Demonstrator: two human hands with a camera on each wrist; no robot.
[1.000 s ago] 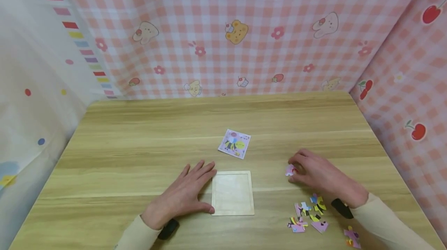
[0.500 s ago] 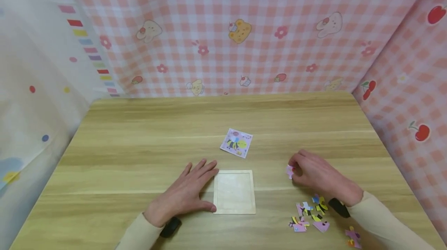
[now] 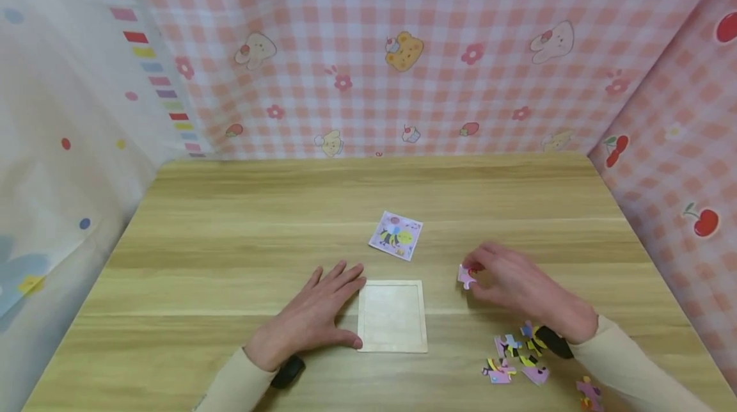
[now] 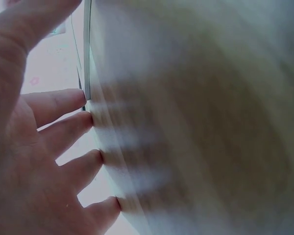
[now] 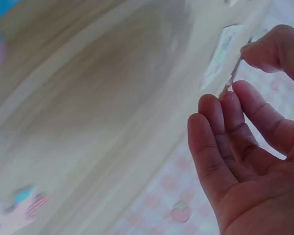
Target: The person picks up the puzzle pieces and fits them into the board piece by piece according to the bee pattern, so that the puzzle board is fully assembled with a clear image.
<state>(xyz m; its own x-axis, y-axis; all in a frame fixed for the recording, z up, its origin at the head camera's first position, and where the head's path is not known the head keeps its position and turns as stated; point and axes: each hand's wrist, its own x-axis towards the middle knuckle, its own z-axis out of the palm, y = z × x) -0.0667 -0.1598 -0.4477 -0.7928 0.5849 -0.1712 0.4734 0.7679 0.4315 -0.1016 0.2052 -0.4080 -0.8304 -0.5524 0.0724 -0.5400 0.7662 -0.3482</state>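
My right hand [image 3: 515, 281] pinches a pink jigsaw piece [image 3: 465, 276] between thumb and fingers, to the right of a square wooden puzzle frame [image 3: 393, 317]. In the right wrist view that piece [image 5: 233, 71] shows nearly edge-on. My left hand [image 3: 313, 319] lies spread on the table, with its thumb and index fingertips touching the frame's left edge. Seen from the left wrist, the fingertips [image 4: 95, 156] press on the tabletop. Several loose jigsaw pieces [image 3: 499, 372] in pink, yellow and black lie near my right wrist.
A small card [image 3: 396, 236] with a bee picture lies behind the frame. One separate jigsaw piece [image 3: 589, 394] sits by my right sleeve, near the front. The wooden table [image 3: 259, 207] meets a pink checked curtain [image 3: 357, 105] at its back edge.
My right hand has moved left with the jigsaw piece, closer to the frame, and the piece has turned. The left hand has kept its place at the frame. The head view has shifted slightly.
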